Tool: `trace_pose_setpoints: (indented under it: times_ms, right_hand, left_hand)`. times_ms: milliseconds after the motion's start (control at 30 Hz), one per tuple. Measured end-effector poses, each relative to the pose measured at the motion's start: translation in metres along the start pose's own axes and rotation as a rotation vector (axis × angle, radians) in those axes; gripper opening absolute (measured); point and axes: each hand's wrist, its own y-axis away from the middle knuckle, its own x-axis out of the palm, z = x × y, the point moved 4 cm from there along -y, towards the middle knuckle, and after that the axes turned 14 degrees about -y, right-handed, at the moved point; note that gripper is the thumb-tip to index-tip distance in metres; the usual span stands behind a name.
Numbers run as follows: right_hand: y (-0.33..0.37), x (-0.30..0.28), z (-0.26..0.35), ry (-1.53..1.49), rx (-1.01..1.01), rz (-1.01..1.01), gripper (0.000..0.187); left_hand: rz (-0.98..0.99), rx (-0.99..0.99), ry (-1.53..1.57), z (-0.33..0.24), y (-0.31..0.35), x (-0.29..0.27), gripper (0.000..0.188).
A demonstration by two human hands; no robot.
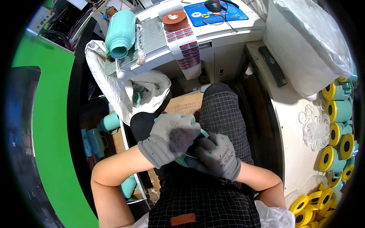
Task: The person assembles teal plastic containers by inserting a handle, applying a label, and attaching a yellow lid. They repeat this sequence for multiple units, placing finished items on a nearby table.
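Fingers of the left hand (173,135) appear clenched on a teal container (182,160) over the lap (226,119); the right hand (221,156) bends at its rim, grasp unclear. Apparent step: rim work; next move calls for steady support.

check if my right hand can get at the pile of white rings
Probably yes: the white rings lie uncovered on the pale side table to your right, but your right hand is busy at the teal item in your lap, so it would likely need to come away first.
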Motion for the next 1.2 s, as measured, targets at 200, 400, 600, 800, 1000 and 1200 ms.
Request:
trace_pose_setpoints:
  times_ms: [200,400,600,800,1000,1200]
  right_hand:
    - [0.052,-0.028,-0.017,-0.055,-0.029,-0.169,0.030]
    - [0.146,-0.068,-0.029,-0.427,0.724,-0.274,0.077]
    - [0.197,-0.065,-0.068,-1.192,1.144,-0.778,0.070]
    - [0.151,-0.089,-0.044,-0.194,0.604,-0.752,0.107]
    - [0.170,-0.054,-0.047,-0.242,0.622,-0.701,0.114]
    - [0.162,-0.057,-0.048,-0.033,0.583,-0.593,0.115]
  left_hand:
    - [-0.583,-0.089,0.777,-0.002,0.011,0.028,0.036]
    - [-0.602,-0.115,0.352,-0.084,0.035,0.080,0.061]
    - [-0.685,-0.356,0.930,0.014,0.003,0.066,0.051]
    - [-0.575,-0.984,1.431,0.170,-0.118,0.194,0.065]
    - [-0.757,-0.818,1.176,0.180,-0.144,0.239,0.066]
    - [-0.812,-0.817,0.894,0.150,-0.115,0.161,0.082]
